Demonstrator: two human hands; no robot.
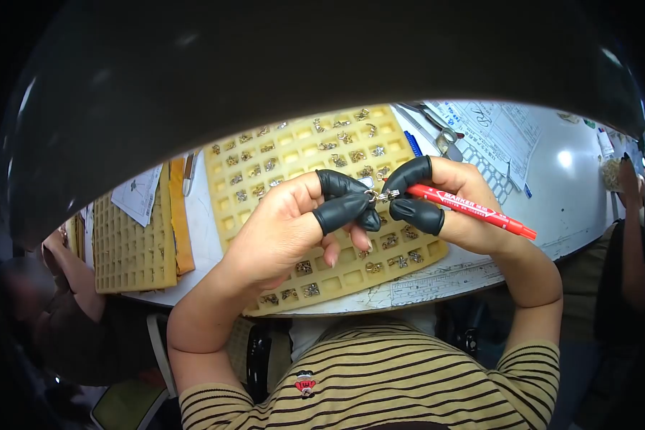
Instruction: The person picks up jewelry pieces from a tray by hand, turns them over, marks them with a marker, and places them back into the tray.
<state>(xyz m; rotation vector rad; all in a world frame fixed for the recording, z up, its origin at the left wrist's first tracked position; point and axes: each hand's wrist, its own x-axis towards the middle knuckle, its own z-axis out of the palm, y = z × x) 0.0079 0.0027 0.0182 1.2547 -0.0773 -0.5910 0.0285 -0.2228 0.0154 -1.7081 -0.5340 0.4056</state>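
Small metal jewellery piece (388,195) above the compartmented foam tray (218,208), pinched in nearly closed fingertips by the left hand (283,218), at its 9 o'clock, and the right hand (466,188), at 3. A red marker (469,206) slants toward 4 o'clock in the right grip. Slick black finger cots (342,213) might drop the piece; a rolling marker might smear it.

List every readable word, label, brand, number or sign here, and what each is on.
"MARKER": red cylindrical plastic marker pen in the right hand; its smaller characters are unreadable.
White printed paper sheets, upper right: too small and blurred to read.
White paper sheet, left: too small to read.
Red embroidered emblem on the tan, black-striped shirt: marking unclear.
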